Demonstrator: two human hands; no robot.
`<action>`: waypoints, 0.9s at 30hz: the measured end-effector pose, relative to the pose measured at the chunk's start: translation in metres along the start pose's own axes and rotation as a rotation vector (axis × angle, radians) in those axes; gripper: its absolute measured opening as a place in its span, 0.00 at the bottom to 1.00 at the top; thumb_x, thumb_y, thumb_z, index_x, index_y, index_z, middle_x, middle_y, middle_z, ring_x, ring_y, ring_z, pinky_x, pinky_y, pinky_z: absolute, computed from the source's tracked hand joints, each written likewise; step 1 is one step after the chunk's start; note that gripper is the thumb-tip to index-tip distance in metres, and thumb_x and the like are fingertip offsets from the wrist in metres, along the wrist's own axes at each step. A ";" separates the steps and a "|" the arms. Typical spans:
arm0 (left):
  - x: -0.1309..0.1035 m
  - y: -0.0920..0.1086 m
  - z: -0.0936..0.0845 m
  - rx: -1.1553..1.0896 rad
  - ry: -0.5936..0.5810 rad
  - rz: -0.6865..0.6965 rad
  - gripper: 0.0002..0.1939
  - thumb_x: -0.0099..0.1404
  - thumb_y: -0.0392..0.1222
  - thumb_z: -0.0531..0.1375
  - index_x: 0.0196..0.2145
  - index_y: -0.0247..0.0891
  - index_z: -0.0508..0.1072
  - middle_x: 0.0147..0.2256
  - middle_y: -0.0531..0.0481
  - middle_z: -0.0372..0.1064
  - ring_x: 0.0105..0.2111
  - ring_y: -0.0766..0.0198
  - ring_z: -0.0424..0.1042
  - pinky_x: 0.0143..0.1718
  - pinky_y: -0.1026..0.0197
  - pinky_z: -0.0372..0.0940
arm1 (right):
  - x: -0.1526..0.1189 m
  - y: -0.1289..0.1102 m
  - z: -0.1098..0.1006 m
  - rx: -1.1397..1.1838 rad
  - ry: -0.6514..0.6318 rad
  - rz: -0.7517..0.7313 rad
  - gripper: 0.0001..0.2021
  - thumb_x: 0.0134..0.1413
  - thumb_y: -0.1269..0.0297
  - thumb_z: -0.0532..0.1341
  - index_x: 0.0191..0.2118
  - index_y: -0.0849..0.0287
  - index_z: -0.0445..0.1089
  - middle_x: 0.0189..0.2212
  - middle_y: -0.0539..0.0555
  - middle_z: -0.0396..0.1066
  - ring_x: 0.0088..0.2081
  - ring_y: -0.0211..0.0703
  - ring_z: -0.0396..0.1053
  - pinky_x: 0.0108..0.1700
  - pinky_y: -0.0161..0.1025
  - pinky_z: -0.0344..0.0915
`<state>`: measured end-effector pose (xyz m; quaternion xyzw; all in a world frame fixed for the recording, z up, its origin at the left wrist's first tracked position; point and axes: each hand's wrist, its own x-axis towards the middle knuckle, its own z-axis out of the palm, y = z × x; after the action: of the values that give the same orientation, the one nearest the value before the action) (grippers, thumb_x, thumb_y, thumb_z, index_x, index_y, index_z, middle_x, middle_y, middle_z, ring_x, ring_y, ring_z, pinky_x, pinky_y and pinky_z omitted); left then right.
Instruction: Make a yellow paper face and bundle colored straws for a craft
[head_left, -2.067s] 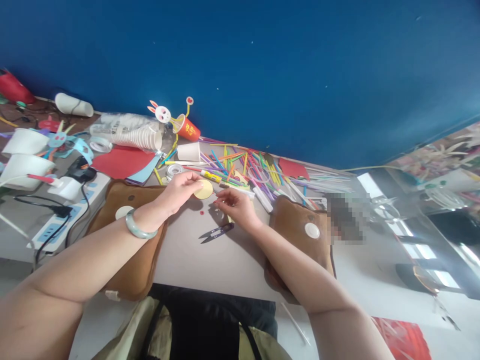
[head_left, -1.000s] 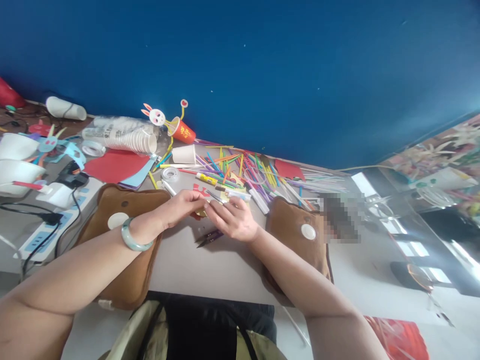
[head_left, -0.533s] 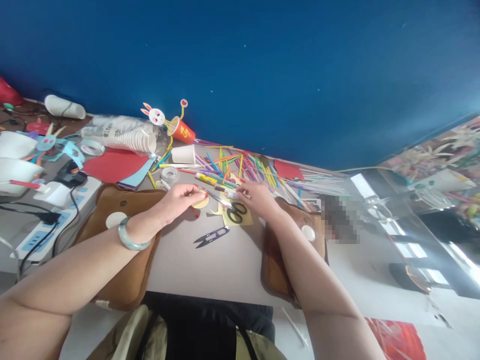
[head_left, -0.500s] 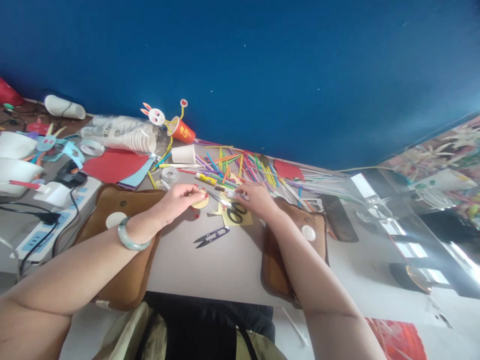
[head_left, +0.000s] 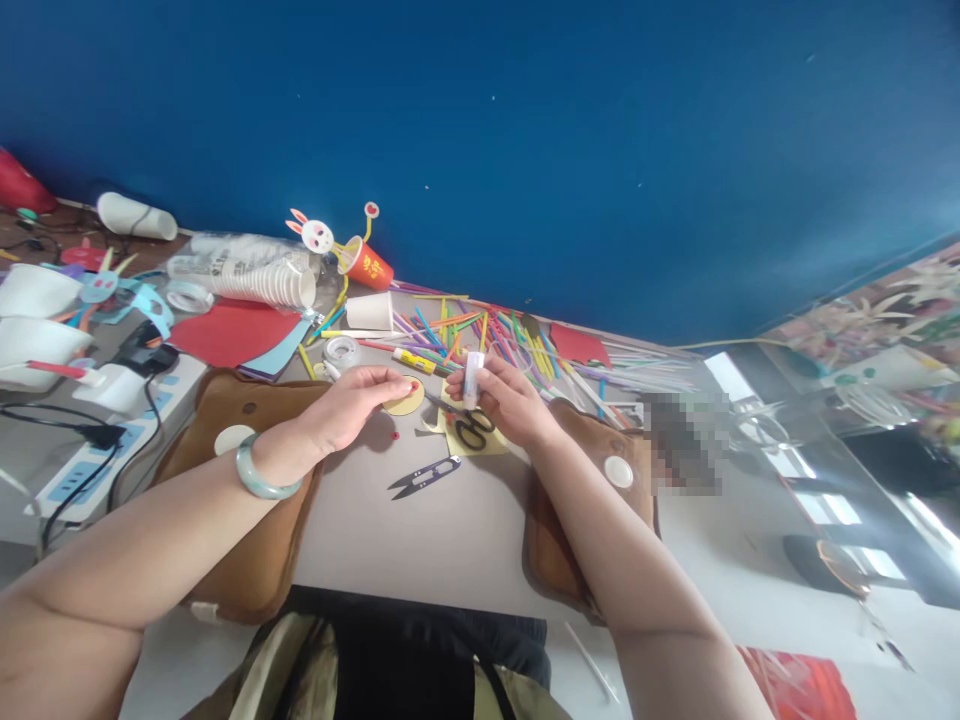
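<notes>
My left hand (head_left: 346, 408), wearing a jade-like bangle, pinches a round yellow paper disc (head_left: 406, 403) by its upper left edge. A small red spot shows by the fingertips on the disc. To its right, my right hand (head_left: 514, 396) grips a small whitish tube that looks like a glue stick (head_left: 472, 378), held upright above the table. Dark-handled scissors (head_left: 472, 430) lie under it on a yellow paper sheet (head_left: 493, 449). Nearer to me rest thread snips (head_left: 424, 478), and a tiny red paper piece (head_left: 395, 436) sits just below the disc.
Colourful pipe cleaners (head_left: 517, 340) cover the table's back edge. A paper cup (head_left: 369, 312), a tape roll (head_left: 341, 351) and a yellow marker (head_left: 413, 360) lie nearby. Brown cushions (head_left: 255, 520) flank the work area. A power strip (head_left: 124, 450) is at left, and a decorated red cup (head_left: 370, 265) leans by the wall.
My right hand has lifted the whitish tube off the scissors area and turned it upright. The left hand keeps its pinch at the disc, which now shows more fully.
</notes>
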<state>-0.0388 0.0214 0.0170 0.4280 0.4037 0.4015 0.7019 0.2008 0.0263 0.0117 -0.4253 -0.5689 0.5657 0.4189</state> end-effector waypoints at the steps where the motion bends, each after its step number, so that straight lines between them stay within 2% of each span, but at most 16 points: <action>1: -0.001 0.002 0.000 -0.033 -0.026 0.006 0.13 0.51 0.49 0.72 0.25 0.38 0.77 0.30 0.48 0.75 0.31 0.63 0.70 0.32 0.60 0.65 | -0.001 -0.002 0.004 0.017 0.009 0.002 0.20 0.60 0.43 0.59 0.46 0.54 0.65 0.42 0.58 0.78 0.40 0.46 0.77 0.44 0.47 0.73; 4: -0.006 0.008 0.002 -0.104 -0.129 0.011 0.15 0.51 0.50 0.72 0.21 0.39 0.74 0.27 0.49 0.72 0.30 0.61 0.69 0.31 0.59 0.64 | -0.005 -0.003 0.014 -0.020 0.026 -0.027 0.19 0.62 0.42 0.55 0.45 0.53 0.64 0.45 0.58 0.78 0.44 0.49 0.77 0.45 0.48 0.73; 7: -0.011 0.013 0.003 -0.109 -0.251 0.022 0.18 0.53 0.53 0.71 0.19 0.40 0.72 0.24 0.48 0.70 0.29 0.59 0.69 0.31 0.56 0.65 | -0.010 0.000 0.025 -0.072 -0.003 -0.067 0.19 0.64 0.40 0.52 0.43 0.52 0.62 0.43 0.57 0.78 0.44 0.49 0.77 0.45 0.48 0.72; 11: -0.012 0.015 0.000 -0.099 -0.353 0.031 0.21 0.54 0.57 0.70 0.19 0.40 0.70 0.22 0.48 0.67 0.27 0.58 0.68 0.37 0.50 0.68 | -0.016 0.003 0.040 -0.034 -0.031 -0.070 0.19 0.62 0.41 0.56 0.43 0.52 0.61 0.40 0.55 0.77 0.43 0.48 0.76 0.44 0.46 0.72; 15: -0.009 0.012 -0.004 -0.134 -0.381 0.021 0.21 0.54 0.56 0.70 0.20 0.39 0.70 0.20 0.51 0.64 0.26 0.61 0.67 0.46 0.46 0.69 | -0.017 0.000 0.041 -0.007 0.008 -0.072 0.18 0.57 0.46 0.64 0.40 0.54 0.63 0.32 0.51 0.73 0.34 0.42 0.73 0.38 0.40 0.70; 19: -0.006 0.009 -0.007 -0.203 -0.484 0.073 0.19 0.60 0.51 0.68 0.22 0.36 0.71 0.22 0.51 0.67 0.28 0.64 0.69 0.55 0.44 0.65 | -0.014 -0.004 0.032 -0.028 -0.008 -0.030 0.17 0.49 0.54 0.71 0.35 0.57 0.65 0.27 0.47 0.71 0.24 0.33 0.67 0.28 0.34 0.64; 23: -0.006 0.009 -0.007 -0.285 -0.496 0.061 0.19 0.62 0.47 0.67 0.20 0.35 0.69 0.23 0.52 0.66 0.27 0.66 0.69 0.55 0.44 0.66 | -0.009 -0.002 0.027 0.052 -0.006 0.084 0.15 0.53 0.54 0.68 0.40 0.58 0.70 0.20 0.44 0.67 0.21 0.32 0.64 0.25 0.31 0.60; 27: -0.006 0.010 -0.008 -0.319 -0.427 0.122 0.16 0.62 0.45 0.68 0.22 0.35 0.71 0.23 0.52 0.67 0.29 0.65 0.70 0.51 0.50 0.68 | -0.004 0.000 0.025 0.370 0.062 0.141 0.16 0.51 0.52 0.69 0.39 0.59 0.73 0.26 0.48 0.73 0.22 0.31 0.64 0.26 0.32 0.64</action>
<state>-0.0505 0.0209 0.0247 0.4105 0.1518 0.4023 0.8041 0.1777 0.0151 0.0119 -0.3972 -0.4110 0.6749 0.4667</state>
